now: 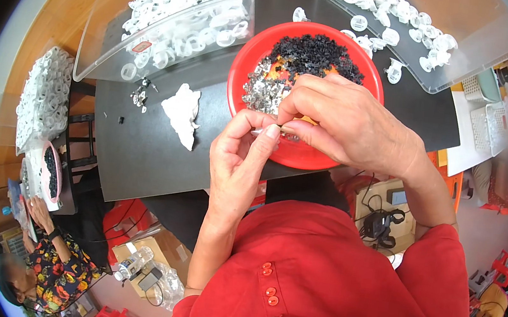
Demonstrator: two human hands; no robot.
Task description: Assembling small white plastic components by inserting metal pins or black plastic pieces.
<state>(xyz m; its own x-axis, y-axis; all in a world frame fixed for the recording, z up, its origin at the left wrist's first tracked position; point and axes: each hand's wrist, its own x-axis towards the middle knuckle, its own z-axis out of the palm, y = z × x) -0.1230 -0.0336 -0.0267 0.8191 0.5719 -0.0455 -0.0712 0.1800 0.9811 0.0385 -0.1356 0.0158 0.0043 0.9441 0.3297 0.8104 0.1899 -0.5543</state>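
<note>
My left hand [238, 153] and my right hand [355, 124] meet over the near side of a round red tray [236, 82]. Thumb and fingers are pinched together on both hands, fingertips nearly touching. Whatever sits between them is tiny and mostly hidden, so I cannot make out its kind. Inside the tray, a heap of small black parts [319, 55] lies at the far side. Small shiny clear or silvery pieces [264, 90] are piled at its left. My right hand covers part of the tray's contents.
A clear bin [250, 14] of white round plastic parts stands far left; another clear bin [430, 89] is far right, with loose white parts [395, 71] beside it. Crumpled white tissue [181, 114] and scattered small bits [140, 93] lie on the dark table [139, 156]. Another person [61, 261] works at left.
</note>
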